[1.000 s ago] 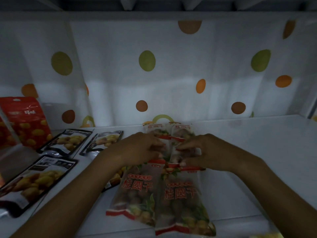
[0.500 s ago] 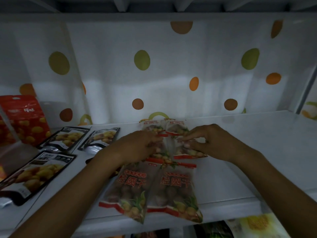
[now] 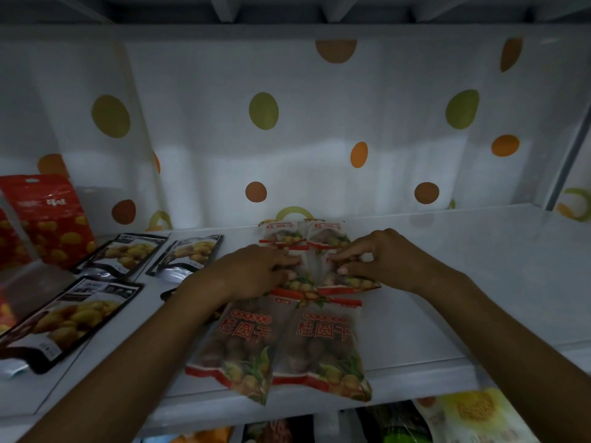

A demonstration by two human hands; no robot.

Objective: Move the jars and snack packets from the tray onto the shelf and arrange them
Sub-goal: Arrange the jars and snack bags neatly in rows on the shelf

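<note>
Several clear snack packets with red print lie in two rows on the white shelf (image 3: 463, 282). Two front packets (image 3: 281, 346) overhang the shelf's front edge a little. Behind them lie two rear packets (image 3: 303, 238), side by side. My left hand (image 3: 256, 270) rests palm down on the left rear packet, its fingers curled onto the plastic. My right hand (image 3: 380, 254) pinches the right rear packet (image 3: 348, 282) between thumb and fingertips. No jars or tray show in this view.
Black-edged packets of yellow snacks (image 3: 67, 318) lie flat at the left, and a red pouch (image 3: 48, 219) stands at the far left. A dotted white curtain (image 3: 319, 139) backs the shelf. More packets (image 3: 473, 414) sit on the shelf below.
Both hands have shifted slightly toward the back with the rear packets, and the view has dropped so the shelf's front edge and the shelf below show.
</note>
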